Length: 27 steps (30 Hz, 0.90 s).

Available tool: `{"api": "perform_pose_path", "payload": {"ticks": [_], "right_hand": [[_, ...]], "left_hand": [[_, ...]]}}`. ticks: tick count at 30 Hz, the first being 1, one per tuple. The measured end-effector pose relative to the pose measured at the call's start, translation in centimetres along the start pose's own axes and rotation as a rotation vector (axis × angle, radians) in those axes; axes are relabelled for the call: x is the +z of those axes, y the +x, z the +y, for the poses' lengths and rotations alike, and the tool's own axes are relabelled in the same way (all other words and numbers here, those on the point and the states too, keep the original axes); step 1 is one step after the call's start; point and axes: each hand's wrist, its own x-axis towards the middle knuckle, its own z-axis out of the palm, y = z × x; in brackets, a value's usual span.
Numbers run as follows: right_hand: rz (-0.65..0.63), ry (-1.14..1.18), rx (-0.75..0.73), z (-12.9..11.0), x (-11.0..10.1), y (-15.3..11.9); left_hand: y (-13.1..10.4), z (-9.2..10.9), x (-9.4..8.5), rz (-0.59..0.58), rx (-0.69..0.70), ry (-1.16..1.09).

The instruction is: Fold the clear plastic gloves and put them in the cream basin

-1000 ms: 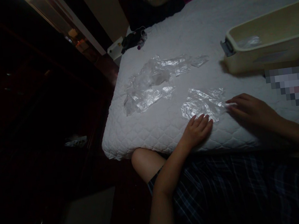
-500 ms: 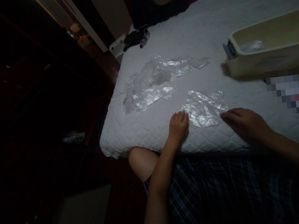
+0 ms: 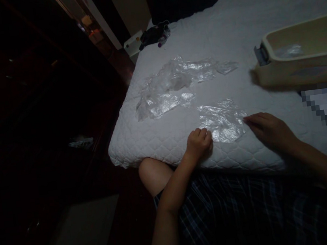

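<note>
Plastic bag (image 3: pixel 224 122) by near edge of bed (image 3: pixel 239 155) | left hand (image 3: pixel 199 143): fingers curled, hold unclear | right hand (image 3: pixel 268 128): fingertips pinching bag

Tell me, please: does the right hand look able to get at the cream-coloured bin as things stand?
Probably yes: only white quilted cover shows between the right hand and the cream-coloured bin. The hand, though, may be pinching the edge of the clear plastic.

A dim home bedroom, shown by the quilted white bed (image 3: pixel 159 137).
</note>
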Motion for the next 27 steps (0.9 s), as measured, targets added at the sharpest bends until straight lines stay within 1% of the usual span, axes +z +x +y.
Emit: {"api": "perform_pose_path", "payload": {"ticks": [2, 4, 6, 8, 10, 13, 16, 20, 24, 27], "right_hand": [[0.029, 0.066, 0.074, -0.2, -0.1, 0.4], [0.055, 0.114, 0.174, -0.2, -0.3, 1.0], [0.048, 0.129, 0.251, 0.0, -0.2, 2.0], [0.011, 0.125, 0.289, 0.3, -0.1, 3.2], [-0.025, 0.109, 0.302, 0.7, 0.2, 4.4], [-0.076, 0.059, 0.273, 1.0, 0.5, 6.0], [-0.118, 0.051, 0.254, 1.3, 0.8, 6.7], [-0.074, 0.12, 0.299, 1.6, 1.4, 6.6], [-0.04, 0.173, 0.326, 2.1, 2.0, 6.2], [-0.028, 0.224, 0.336, 2.6, 2.3, 6.1]], "left_hand": [[0.1, -0.3, -0.3, 0.049, -0.108, -0.058], [0.5, -0.9, -0.6, 0.104, -0.249, -0.143], [1.3, -1.6, -0.7, 0.133, -0.375, -0.248], [2.3, -2.5, -0.8, 0.127, -0.464, -0.331], [3.3, -3.2, -0.8, 0.099, -0.525, -0.339], [4.4, -3.8, -0.5, 0.026, -0.576, -0.239], [5.1, -3.7, -0.1, -0.03, -0.592, -0.164], [5.5, -3.4, 0.8, -0.019, -0.613, -0.189], [5.6, -3.4, 1.6, -0.001, -0.671, -0.264], [5.6, -3.6, 2.1, 0.043, -0.702, -0.322]]}}
